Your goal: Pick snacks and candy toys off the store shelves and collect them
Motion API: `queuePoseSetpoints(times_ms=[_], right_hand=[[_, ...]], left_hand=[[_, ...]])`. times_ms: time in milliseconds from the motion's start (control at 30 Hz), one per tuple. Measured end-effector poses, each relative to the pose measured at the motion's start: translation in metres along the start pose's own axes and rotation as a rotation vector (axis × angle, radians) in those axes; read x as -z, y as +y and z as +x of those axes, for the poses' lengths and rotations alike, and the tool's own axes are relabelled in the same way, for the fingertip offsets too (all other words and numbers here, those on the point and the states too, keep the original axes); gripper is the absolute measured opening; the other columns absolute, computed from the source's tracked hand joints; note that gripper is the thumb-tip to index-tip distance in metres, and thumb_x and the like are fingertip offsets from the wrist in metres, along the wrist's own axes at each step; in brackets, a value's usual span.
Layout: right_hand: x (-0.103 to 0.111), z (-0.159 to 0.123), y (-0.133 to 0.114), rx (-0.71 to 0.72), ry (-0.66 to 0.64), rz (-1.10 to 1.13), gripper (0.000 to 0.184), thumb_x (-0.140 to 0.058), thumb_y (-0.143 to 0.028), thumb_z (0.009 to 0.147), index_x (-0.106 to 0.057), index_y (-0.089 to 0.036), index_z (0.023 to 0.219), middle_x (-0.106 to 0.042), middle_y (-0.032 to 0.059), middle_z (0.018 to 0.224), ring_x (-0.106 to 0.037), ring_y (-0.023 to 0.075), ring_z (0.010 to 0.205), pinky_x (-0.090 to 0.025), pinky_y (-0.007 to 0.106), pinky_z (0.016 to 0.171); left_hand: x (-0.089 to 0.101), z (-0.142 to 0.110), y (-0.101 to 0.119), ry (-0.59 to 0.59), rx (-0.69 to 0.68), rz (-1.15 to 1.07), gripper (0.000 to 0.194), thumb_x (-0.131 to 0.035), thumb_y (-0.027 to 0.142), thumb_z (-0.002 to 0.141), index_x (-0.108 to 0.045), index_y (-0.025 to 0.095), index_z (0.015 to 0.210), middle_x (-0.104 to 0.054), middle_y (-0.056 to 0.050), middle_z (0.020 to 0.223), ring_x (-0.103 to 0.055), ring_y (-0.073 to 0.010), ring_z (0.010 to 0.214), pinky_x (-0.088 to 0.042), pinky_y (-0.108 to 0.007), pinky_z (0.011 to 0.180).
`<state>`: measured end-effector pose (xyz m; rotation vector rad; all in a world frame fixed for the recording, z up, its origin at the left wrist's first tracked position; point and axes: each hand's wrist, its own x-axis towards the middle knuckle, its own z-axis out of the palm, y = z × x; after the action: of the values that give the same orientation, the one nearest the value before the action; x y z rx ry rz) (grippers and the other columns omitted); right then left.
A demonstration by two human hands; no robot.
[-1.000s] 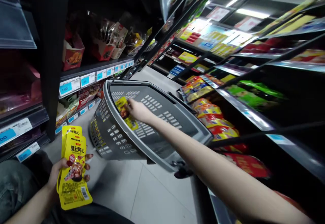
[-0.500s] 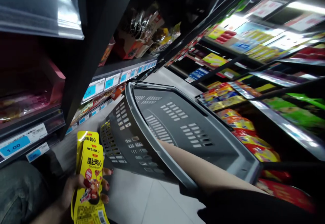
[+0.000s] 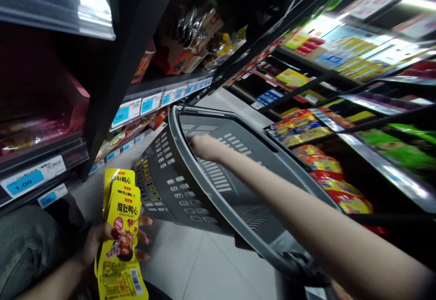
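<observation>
At the lower left my left hand (image 3: 97,241) is closed around several yellow duck heart snack packets (image 3: 124,227), fanned in a stack with fingers behind and thumb across the front. My right arm reaches in from the right over a grey plastic shopping basket (image 3: 177,177). Inside its mouth, close to the near rim, is my right hand (image 3: 206,148). Its fingers are blurred and partly hidden behind the rim, so what they hold does not show. Yellow patches show through the slots at the basket's bottom end, and the basket lies tilted.
Dark shelving with price tags (image 3: 34,179) runs along the left, holding boxed and bagged snacks (image 3: 190,36). Across the aisle stand more shelves with colourful packets (image 3: 327,168). Pale floor tiles (image 3: 204,263) lie below. A bent knee in grey trousers (image 3: 27,254) is at lower left.
My right hand has risen from deep inside the basket to near its rim, now in sight. The left hand keeps the yellow packets in almost the same place.
</observation>
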<state>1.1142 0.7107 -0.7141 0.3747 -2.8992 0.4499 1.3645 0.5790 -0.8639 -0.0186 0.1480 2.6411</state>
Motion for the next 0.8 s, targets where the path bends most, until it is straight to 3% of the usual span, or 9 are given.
queuePoseSetpoints(times_ms=[100, 167, 200, 267, 333, 400, 467, 567, 800], right_hand=[[0.04, -0.032, -0.01, 0.1, 0.091, -0.17, 0.017, -0.058, -0.023, 0.078, -0.054, -0.017, 0.063, -0.055, 0.0028, 0.055, -0.055, 0.0174, 0.059, -0.035, 0.029, 0.06], [0.051, -0.082, -0.021, 0.235, 0.288, -0.128, 0.019, -0.047, -0.029, 0.083, -0.05, -0.019, 0.067, -0.054, 0.0028, 0.058, -0.051, 0.0169, 0.055, -0.033, 0.029, 0.056], [0.049, -0.112, -0.026, 0.308, 0.265, -0.023, 0.021, -0.045, -0.03, 0.084, -0.048, -0.02, 0.065, -0.052, 0.0013, 0.055, -0.049, 0.0156, 0.052, -0.034, 0.027, 0.054], [0.03, -0.171, -0.032, 0.333, 0.067, 0.179, 0.02, -0.047, -0.032, 0.083, -0.049, -0.021, 0.067, -0.053, -0.0003, 0.055, -0.047, 0.0138, 0.047, -0.033, 0.025, 0.048], [-0.001, -0.217, -0.031, 0.187, -0.084, 0.312, 0.013, -0.057, -0.035, 0.078, -0.055, -0.022, 0.082, -0.061, 0.0036, 0.073, -0.056, 0.019, 0.064, -0.041, 0.029, 0.057], [-0.03, -0.245, -0.027, 0.033, -0.151, 0.475, 0.029, -0.064, -0.031, 0.072, -0.054, -0.023, 0.099, -0.062, 0.0065, 0.093, -0.058, 0.0232, 0.083, -0.046, 0.035, 0.07], [-0.049, -0.259, -0.023, -0.087, -0.191, 0.63, 0.047, -0.071, -0.025, 0.064, -0.051, -0.023, 0.107, -0.058, 0.0069, 0.102, -0.056, 0.0248, 0.094, -0.047, 0.037, 0.076], [-0.063, -0.264, -0.018, -0.192, -0.222, 0.804, 0.06, -0.078, -0.019, 0.051, -0.051, -0.022, 0.105, -0.055, 0.0053, 0.1, -0.057, 0.0234, 0.09, -0.05, 0.035, 0.072], [-0.076, -0.266, -0.011, -0.28, -0.147, 1.042, 0.046, -0.076, -0.021, 0.053, -0.054, -0.02, 0.094, -0.057, 0.0031, 0.095, -0.059, 0.0184, 0.078, -0.049, 0.03, 0.065]], left_hand=[[-0.007, 0.0, -0.001, -0.066, -0.047, 0.005, 0.066, -0.051, 0.021, 0.055, -0.055, 0.005, 0.119, -0.059, -0.017, 0.117, -0.057, -0.0298, 0.097, -0.042, -0.043, 0.085], [-0.01, -0.002, -0.003, -0.077, -0.058, 0.022, 0.063, -0.051, 0.019, 0.054, -0.058, 0.008, 0.116, -0.056, -0.015, 0.124, -0.054, -0.0295, 0.102, -0.042, -0.044, 0.087], [-0.01, -0.004, -0.004, -0.078, -0.044, 0.04, 0.062, -0.051, 0.018, 0.054, -0.059, 0.01, 0.114, -0.058, -0.014, 0.122, -0.055, -0.0284, 0.102, -0.041, -0.042, 0.088], [-0.008, -0.008, -0.006, -0.057, -0.007, 0.095, 0.058, -0.052, 0.018, 0.055, -0.062, 0.013, 0.111, -0.064, -0.011, 0.111, -0.059, -0.0269, 0.097, -0.04, -0.038, 0.088], [-0.005, -0.012, -0.009, -0.02, 0.033, 0.172, 0.052, -0.052, 0.019, 0.059, -0.064, 0.014, 0.109, -0.069, -0.009, 0.1, -0.061, -0.0277, 0.095, -0.04, -0.036, 0.086], [-0.003, -0.015, -0.012, 0.034, 0.03, 0.262, 0.045, -0.05, 0.021, 0.066, -0.066, 0.013, 0.107, -0.071, -0.007, 0.094, -0.061, -0.029, 0.096, -0.04, -0.037, 0.086], [-0.004, -0.015, -0.015, 0.049, 0.025, 0.302, 0.038, -0.055, 0.026, 0.07, -0.068, 0.013, 0.103, -0.072, -0.007, 0.092, -0.063, -0.0283, 0.092, -0.041, -0.036, 0.085], [-0.005, -0.013, -0.019, 0.048, 0.0, 0.232, 0.034, -0.066, 0.033, 0.07, -0.071, 0.012, 0.095, -0.074, -0.008, 0.087, -0.067, -0.0248, 0.083, -0.046, -0.032, 0.08], [0.001, -0.01, -0.021, -0.066, 0.044, 0.144, 0.048, -0.058, 0.048, 0.076, -0.067, 0.012, 0.107, -0.072, -0.012, 0.101, -0.058, -0.0293, 0.109, -0.032, -0.039, 0.102]])
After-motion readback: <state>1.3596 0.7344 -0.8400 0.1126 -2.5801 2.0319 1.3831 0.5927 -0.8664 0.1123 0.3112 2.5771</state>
